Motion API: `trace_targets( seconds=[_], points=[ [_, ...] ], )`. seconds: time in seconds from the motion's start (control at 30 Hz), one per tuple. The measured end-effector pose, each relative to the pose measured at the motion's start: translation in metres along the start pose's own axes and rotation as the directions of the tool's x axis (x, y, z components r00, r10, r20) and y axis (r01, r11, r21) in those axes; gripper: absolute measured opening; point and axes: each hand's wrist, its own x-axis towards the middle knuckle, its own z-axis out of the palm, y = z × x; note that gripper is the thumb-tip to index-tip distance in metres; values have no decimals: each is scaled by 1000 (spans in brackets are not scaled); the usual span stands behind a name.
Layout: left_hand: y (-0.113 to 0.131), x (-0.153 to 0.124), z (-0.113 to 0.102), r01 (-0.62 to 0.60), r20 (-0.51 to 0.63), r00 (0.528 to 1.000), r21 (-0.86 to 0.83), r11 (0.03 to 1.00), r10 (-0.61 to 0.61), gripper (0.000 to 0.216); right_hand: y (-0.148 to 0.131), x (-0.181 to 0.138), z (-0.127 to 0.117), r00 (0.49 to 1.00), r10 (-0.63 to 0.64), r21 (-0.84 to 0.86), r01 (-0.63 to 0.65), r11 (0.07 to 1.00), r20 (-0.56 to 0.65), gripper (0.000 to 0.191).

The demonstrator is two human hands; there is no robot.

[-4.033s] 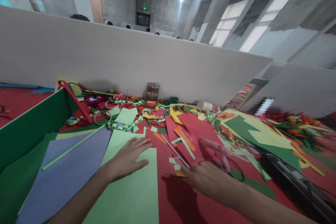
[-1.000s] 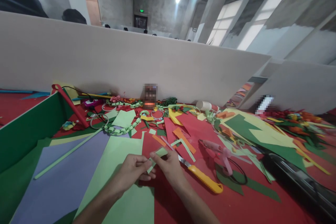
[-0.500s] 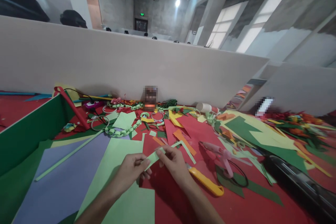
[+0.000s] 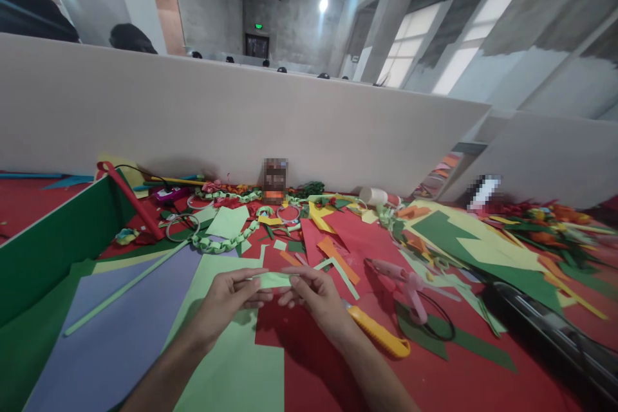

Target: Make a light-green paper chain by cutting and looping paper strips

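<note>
Between my two hands a small strip of light green paper (image 4: 274, 280) is held almost level. My left hand (image 4: 234, 296) pinches its left end and my right hand (image 4: 313, 296) pinches its right end. Both hands are above the meeting line of a large light green sheet (image 4: 232, 373) and the red table cover (image 4: 328, 373). Close to my right wrist lies a yellow utility knife (image 4: 379, 333). Just past my right fingers rests a bent light green paper strip (image 4: 344, 277).
A pink glue gun (image 4: 403, 280) with a black cord lies to the right, near a long black object (image 4: 545, 328). Left are a purple sheet (image 4: 130, 302), a light green paper chain (image 4: 224, 244) and a green box wall (image 4: 62, 232). A white partition (image 4: 232, 116) stands behind.
The green paper strip has turned from slanting up to the right to nearly level. My left hand has risen a little, and the hands are slightly farther apart.
</note>
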Motion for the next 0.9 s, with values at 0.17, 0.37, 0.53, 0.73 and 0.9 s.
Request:
trace_targets(
  seconds=[0.17,0.37,0.53,0.73,0.9],
  points=[
    [2,0,0,-47,-2,999,37,998,47,56,-7,-2,-2,999,-37,-75,39,996,30,35],
    [5,-1,2,-43,-6,999,57,997,43,44,-7,-5,-5,999,-7,-55,9,998,45,33],
    [5,-1,1,-21,-16,1000,78,997,22,38,-4,-4,2,999,-35,-132,30,991,-37,44],
    [0,-2,0,-27,107,994,26,999,24,45,-7,-7,10,993,-97,-289,74,954,-66,36],
    [-3,0,3,-16,23,1000,55,998,14,46,-10,-14,12,992,-127,-408,110,906,-15,29]
  ],
)
